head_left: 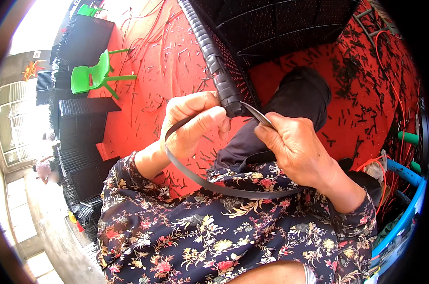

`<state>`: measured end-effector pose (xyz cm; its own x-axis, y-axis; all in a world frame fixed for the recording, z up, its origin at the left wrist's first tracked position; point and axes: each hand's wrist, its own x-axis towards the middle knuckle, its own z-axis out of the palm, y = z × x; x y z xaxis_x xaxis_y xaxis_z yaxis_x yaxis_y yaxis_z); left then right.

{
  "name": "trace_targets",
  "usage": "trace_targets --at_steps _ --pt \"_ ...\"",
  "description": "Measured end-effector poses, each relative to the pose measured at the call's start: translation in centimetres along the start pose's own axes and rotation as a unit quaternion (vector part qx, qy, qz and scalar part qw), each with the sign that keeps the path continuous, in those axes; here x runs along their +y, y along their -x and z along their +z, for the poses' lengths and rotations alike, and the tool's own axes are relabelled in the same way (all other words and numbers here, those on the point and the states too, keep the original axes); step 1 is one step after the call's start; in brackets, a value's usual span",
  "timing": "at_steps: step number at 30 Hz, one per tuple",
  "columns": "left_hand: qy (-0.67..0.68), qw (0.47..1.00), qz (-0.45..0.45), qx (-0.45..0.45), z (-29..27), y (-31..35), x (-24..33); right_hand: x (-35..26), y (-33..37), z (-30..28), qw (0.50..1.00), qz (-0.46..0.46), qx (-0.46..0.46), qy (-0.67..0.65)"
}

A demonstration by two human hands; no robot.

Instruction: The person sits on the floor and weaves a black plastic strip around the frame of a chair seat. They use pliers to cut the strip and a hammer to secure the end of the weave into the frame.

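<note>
Currently, a black woven piece (278, 26) stands ahead of the person, the near end of its wrapped edge (213, 59) sitting between the two hands. Using that end as landmark. Left hand (188, 124): just left of it, fingers curled, thumb pressing in, pinching a flat dark strip (209, 185); can't tell if the fingertips also bear on the edge. Strip sags in a loop below the end, across the floral garment (214, 227). Right hand (295, 146): just right of it, closed, thumb and fingers clamped on a pointed metal tool (259, 116), tip right at the end; exact contact unclear. Dark trouser leg (297, 102) lies right of the end. Green chair (93, 75) well off to its left, on red floor covering (153, 94) littered with dark scraps.
</note>
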<state>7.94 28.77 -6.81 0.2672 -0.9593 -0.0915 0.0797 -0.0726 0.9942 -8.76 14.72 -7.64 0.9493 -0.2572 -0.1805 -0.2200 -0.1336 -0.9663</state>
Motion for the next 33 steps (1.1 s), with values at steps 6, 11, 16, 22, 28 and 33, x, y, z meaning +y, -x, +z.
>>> trace_targets --at_steps 6,11,16,22,28,33 --pt "-0.014 1.0 0.002 -0.01 0.1 0.1 -0.2 0.0 0.9 0.0 1.0 -0.004 0.002 -0.004" --pt "-0.024 0.999 0.019 -0.013 0.3 0.0 -0.5 -0.1 1.0 -0.1 0.997 0.058 -0.028 -0.043" --pt "-0.03 0.999 0.028 -0.028 0.1 0.0 -0.7 -0.6 1.2 -0.4 0.975 0.147 -0.079 -0.146" --pt "-0.036 0.999 0.027 -0.027 0.3 0.3 -0.4 -1.0 1.0 -0.4 0.979 0.154 -0.079 -0.109" --pt "-0.052 0.998 0.011 -0.028 0.0 0.5 -0.4 -1.4 1.3 -0.5 0.976 0.171 -0.085 -0.107" --pt "-0.054 0.998 0.007 -0.037 0.0 0.2 -0.3 -1.5 1.1 -0.6 0.976 0.173 -0.084 -0.101"
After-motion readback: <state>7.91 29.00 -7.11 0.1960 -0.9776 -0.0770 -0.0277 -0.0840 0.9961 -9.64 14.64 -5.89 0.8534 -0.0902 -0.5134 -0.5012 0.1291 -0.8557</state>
